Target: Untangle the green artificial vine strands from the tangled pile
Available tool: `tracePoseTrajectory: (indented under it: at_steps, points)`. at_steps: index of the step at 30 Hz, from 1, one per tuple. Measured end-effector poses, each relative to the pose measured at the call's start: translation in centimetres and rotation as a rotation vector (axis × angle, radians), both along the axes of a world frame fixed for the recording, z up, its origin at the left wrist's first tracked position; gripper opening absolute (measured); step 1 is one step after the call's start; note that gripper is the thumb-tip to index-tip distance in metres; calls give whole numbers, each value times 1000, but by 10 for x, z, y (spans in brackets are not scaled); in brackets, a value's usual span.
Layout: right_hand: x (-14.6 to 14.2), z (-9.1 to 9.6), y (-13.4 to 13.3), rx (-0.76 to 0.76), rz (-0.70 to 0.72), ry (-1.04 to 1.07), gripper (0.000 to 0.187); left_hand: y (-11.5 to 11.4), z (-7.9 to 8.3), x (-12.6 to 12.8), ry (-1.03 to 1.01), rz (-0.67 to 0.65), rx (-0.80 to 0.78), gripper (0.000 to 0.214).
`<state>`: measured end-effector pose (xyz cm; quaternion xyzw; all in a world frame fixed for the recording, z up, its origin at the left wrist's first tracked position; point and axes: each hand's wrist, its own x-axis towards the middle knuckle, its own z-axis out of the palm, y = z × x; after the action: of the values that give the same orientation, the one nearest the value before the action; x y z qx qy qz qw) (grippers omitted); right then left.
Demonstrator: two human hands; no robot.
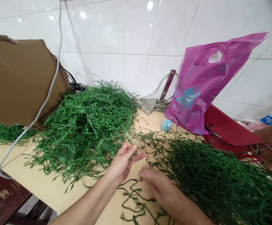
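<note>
My left hand [126, 161] is closed in a pinch at the middle of the table, with a thin green piece, apparently a stem, showing between thumb and fingers. Lower and to the right, my right hand [157, 186] has its fingers curled together, and a small green stem tip shows at them. A tall heap of thin green artificial-looking sprigs [86, 118] lies beyond and left of my left hand. On the right side spreads a darker pile of long green stems [220, 178]. Several loose curly stems [133, 200] lie just below my hands.
A cardboard box [18, 81] stands at left, with a white cable [49, 90] hanging before it. Toward the back are a clear cup with blue-and-white contents [166, 125], a purple plastic bag [208, 81] and a red bag [232, 125]. White tiles [136, 37] line the wall.
</note>
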<state>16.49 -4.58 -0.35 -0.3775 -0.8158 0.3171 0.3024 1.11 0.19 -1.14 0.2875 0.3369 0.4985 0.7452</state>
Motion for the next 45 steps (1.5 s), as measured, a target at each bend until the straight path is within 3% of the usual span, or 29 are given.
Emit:
tracePoseTrajectory:
  at_steps: [3,6,11,14,19,22,26,29,31,37,40,42,45]
  points:
    - [-9,1,-8,100,57,-89,28,2,1,-2,-36,11,-45,48]
    - [-3,6,-6,187,20,-151,26,2,-2,-3,-64,17,-13,43]
    - [28,12,9,310,-407,-144,23,1,-5,-2,-14,1,36,41]
    - [31,10,10,183,-497,20,30,-3,-2,1,72,1,79,39]
    - [10,3,5,-158,-387,196,25,-9,2,3,178,-67,275,34]
    - [2,0,3,-214,-336,222,30,-10,-1,4,97,-109,248,28]
    - [1,-5,2,-72,-229,88,24,-8,-8,3,-138,-105,-20,33]
    - [0,-14,0,186,-42,-212,22,-6,-8,0,-236,-114,-161,35]
    - [0,-18,0,333,59,-335,21,-5,-6,-2,-240,-138,-172,33]
    - [14,-2,5,385,-68,-270,23,-4,-3,0,-143,-145,-53,34]
    - [25,6,9,417,-213,-245,30,-4,-5,-1,-31,-120,21,34]
    - [32,7,12,427,-375,-191,32,-5,-3,-4,195,-101,228,32]
    - [38,4,13,398,-543,-8,30,-11,3,-7,609,-79,722,24]
